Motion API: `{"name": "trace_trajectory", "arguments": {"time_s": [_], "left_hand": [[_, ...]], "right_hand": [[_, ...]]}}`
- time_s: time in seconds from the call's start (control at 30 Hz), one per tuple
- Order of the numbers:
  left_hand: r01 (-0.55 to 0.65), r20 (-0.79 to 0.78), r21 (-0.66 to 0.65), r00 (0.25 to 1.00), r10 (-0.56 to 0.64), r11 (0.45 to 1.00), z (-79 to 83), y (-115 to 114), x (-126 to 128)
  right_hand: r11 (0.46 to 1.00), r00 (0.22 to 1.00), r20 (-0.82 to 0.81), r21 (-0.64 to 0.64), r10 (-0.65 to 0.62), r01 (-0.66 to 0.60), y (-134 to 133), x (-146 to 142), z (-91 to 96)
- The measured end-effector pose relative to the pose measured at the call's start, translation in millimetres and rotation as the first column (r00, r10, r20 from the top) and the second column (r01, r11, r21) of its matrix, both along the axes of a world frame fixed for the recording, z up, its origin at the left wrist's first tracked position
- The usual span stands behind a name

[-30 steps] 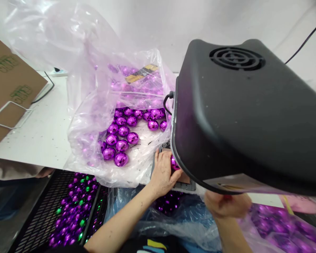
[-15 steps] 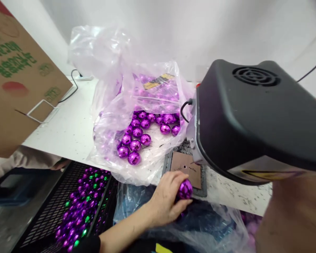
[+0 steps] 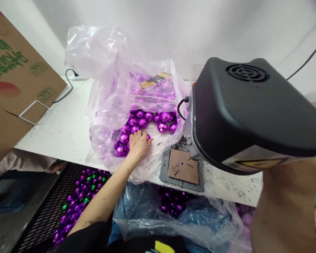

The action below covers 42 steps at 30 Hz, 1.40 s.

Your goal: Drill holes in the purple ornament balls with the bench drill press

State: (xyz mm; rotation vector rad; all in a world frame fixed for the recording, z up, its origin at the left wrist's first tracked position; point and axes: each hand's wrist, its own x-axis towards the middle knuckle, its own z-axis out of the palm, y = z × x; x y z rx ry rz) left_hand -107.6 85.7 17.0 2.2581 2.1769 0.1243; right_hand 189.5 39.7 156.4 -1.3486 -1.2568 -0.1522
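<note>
My left hand (image 3: 138,144) reaches into a clear plastic bag (image 3: 105,102) lying open on the white table. Its fingers curl over one purple faceted ball in the pile of purple balls (image 3: 162,127) inside the bag. To the right stands a black machine head (image 3: 252,112) over a grey frame with a brown plate (image 3: 183,167), and nothing lies on the plate. My right forearm (image 3: 284,207) rises at the lower right. The hand itself is hidden behind the machine.
A blue plastic bag (image 3: 147,211) holding purple balls hangs below the table edge. A black mesh crate (image 3: 42,225) of purple and green balls sits lower left. A cardboard box (image 3: 15,77) stands at left, with another person's hand (image 3: 54,166) beneath it. A cable (image 3: 64,92) runs along the table.
My left hand took a purple ball off the plate, brought it down to the blue bag, and has now moved up left into the clear bag. The plate is bare now.
</note>
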Motion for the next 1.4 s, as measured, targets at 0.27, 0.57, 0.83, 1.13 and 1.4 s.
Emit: {"name": "trace_trajectory", "arguments": {"time_s": [0.27, 0.57, 0.83, 1.13, 1.4], "left_hand": [[0.234, 0.983, -0.160, 0.129, 0.132, 0.959, 7.2, -43.2, 12.9], [0.408, 0.924, -0.269, -0.147, 0.354, 0.872, -10.7, -71.6, 55.1], [0.225, 0.948, -0.029, 0.316, -0.045, 0.974, -33.9, -80.7, 77.3], [0.259, 0.834, 0.180, 0.472, -0.287, 0.949, -41.8, -80.7, 95.9], [0.435, 0.753, 0.180, 0.516, -0.408, 0.882, -45.5, -83.0, 100.3]], "right_hand": [[0.998, 0.998, -0.036, 0.039, 0.058, -0.057, -0.1, -6.2, 5.5], [0.996, 0.993, -0.075, 0.028, 0.090, -0.089, -2.2, -6.4, 5.2], [0.995, 0.992, -0.083, 0.035, 0.099, -0.097, -2.1, -5.9, 4.2], [0.993, 0.992, -0.055, 0.050, 0.111, -0.108, -4.0, -7.3, 5.3], [0.992, 0.989, -0.087, 0.045, 0.117, -0.114, -3.2, -6.4, 4.6]]}}
